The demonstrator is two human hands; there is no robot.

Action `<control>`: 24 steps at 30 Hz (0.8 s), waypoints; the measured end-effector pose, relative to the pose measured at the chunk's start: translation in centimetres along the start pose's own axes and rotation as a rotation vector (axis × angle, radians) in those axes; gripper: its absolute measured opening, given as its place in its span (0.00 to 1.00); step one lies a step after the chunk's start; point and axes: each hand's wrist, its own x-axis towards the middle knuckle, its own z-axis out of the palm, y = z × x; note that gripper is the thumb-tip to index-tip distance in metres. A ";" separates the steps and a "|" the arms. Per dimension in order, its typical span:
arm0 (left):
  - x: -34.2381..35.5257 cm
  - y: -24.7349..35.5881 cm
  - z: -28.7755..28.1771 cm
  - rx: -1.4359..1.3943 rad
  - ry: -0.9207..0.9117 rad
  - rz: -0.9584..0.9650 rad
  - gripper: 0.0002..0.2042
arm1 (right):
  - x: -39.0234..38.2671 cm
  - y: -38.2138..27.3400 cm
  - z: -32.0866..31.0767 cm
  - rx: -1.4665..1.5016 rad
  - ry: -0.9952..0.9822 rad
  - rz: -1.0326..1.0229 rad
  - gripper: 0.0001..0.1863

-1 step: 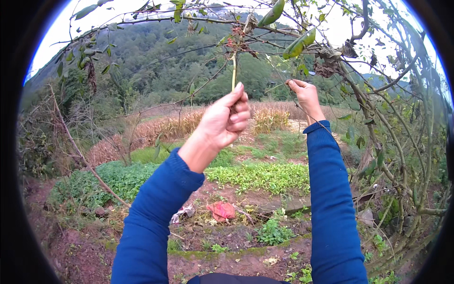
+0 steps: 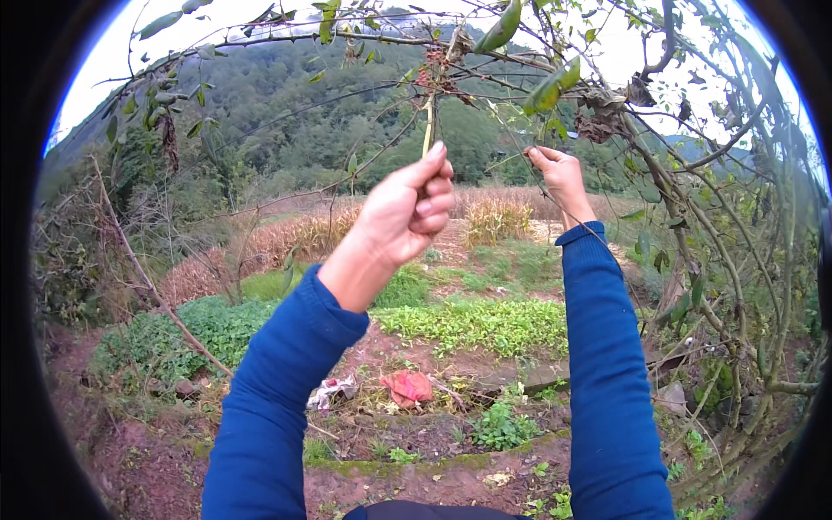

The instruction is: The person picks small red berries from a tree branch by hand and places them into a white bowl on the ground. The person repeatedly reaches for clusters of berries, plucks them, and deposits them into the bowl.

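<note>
My left hand [image 2: 406,208] is raised at the middle, its fingers closed around the lower end of a pale yellow stalk [image 2: 429,126]. The stalk hangs from the branches overhead, below a cluster of small red berries [image 2: 427,76]. To the right, my right hand [image 2: 562,178] pinches a thin twig [image 2: 511,134] between thumb and fingers. That twig slants up and left into the branches. Yellowing green leaves [image 2: 553,87] and brown curled leaves [image 2: 602,117] hang above the right hand.
A thorny branch [image 2: 347,37] arches across the top. Tangled stems [image 2: 737,286] crowd the right side, and a bare stick [image 2: 143,273] leans at left. Below lie leafy green crops [image 2: 477,321], a red bag [image 2: 407,387] and a whitish scrap [image 2: 333,392]. Dry stalks [image 2: 498,221] stand behind.
My left hand and forearm have shifted slightly left and down, still gripping the stalk. My right hand stays in place.
</note>
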 end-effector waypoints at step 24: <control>11.2 12.2 2.1 2.609 -0.140 0.651 0.09 | -0.6 0.5 0.4 0.102 0.043 -0.044 0.11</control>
